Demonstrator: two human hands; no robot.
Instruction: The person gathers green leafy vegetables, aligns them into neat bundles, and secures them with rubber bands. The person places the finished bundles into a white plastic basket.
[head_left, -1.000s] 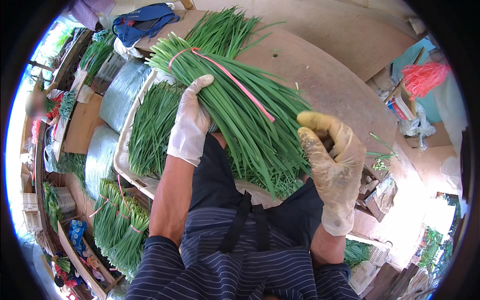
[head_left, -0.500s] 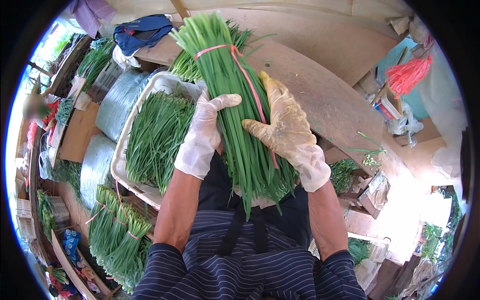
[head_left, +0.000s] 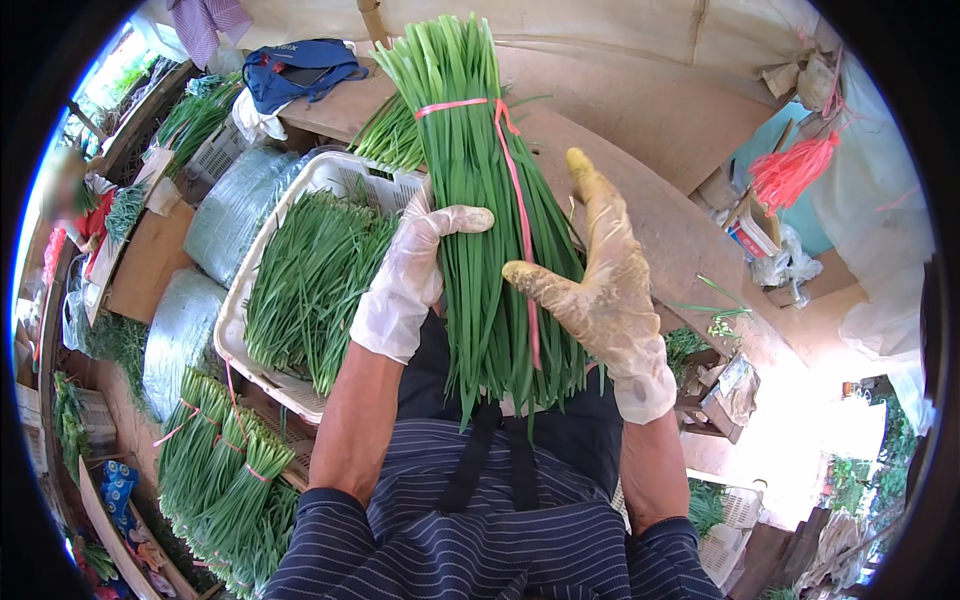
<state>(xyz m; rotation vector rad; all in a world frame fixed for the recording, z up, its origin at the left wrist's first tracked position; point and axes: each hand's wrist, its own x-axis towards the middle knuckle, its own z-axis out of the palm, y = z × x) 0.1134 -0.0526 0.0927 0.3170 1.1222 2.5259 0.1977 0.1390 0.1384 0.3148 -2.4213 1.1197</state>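
My left hand [head_left: 408, 285], in a pale translucent glove, is wrapped round the side of a long bundle of green leafy stalks [head_left: 488, 190], thumb across its front. The bundle stands with pale cut ends away from me, tied by a pink band [head_left: 450, 106] with a long strand hanging down it. My right hand [head_left: 595, 285], in a yellow-stained glove, is open beside the bundle's right side, fingers raised, thumb tip over the hanging strand; whether it touches is unclear. A white plastic crate [head_left: 240, 312] of loose leaves is left of my left hand.
A worn board bench [head_left: 630, 215] runs behind, with a blue bag [head_left: 295, 72] at its far left. Wrapped rolls [head_left: 178, 330] and several tied bundles [head_left: 205, 465] lie left. A blurred person in red [head_left: 80, 210] is at the far left. Pink strands [head_left: 790, 170] hang at the right.
The bundle has turned from slanting to nearly upright, its cut ends moving right and away. My right hand came in from the right, then opened wider and drew slightly rightward off the bundle.
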